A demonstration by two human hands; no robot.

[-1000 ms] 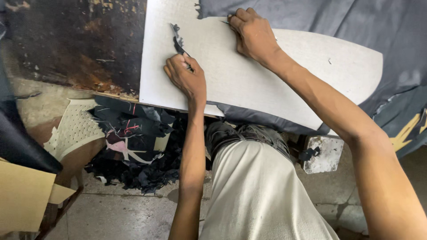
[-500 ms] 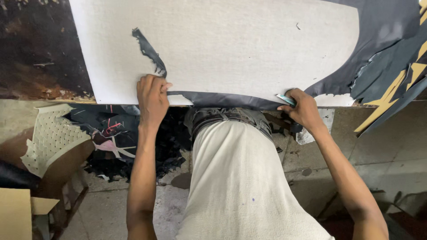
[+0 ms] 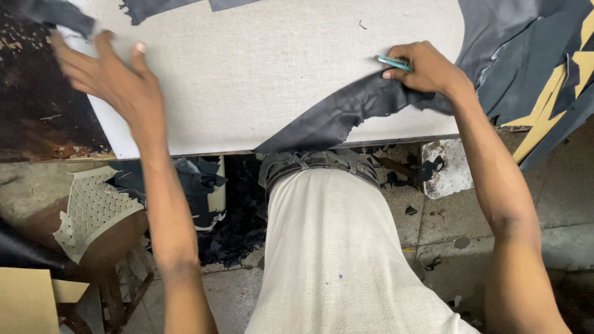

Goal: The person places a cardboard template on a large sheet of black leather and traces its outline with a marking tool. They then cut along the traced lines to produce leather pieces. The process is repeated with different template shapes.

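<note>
A large white cutting board [image 3: 260, 68] lies on the bench in front of me. My left hand [image 3: 111, 83] hovers over its left edge with the fingers spread and nothing in them. My right hand [image 3: 424, 68] rests on the board's right side. It grips a thin teal-handled tool [image 3: 393, 62] and pinches the top of a dark grey leather piece [image 3: 328, 120], which lies across the board's near edge. A small dark scrap [image 3: 151, 7] lies at the board's far edge.
More dark leather with yellow shapes [image 3: 538, 74] is spread at the right. The stained dark bench top [image 3: 37, 130] shows at the left. Below are a heap of dark offcuts [image 3: 232, 229], a perforated white piece [image 3: 93, 210], brown card [image 3: 25, 303] and a concrete floor.
My right hand has pulled the dark leather piece up onto the board from its near edge. My left hand let go of the board's edge and rose, fingers spread, to the left.
</note>
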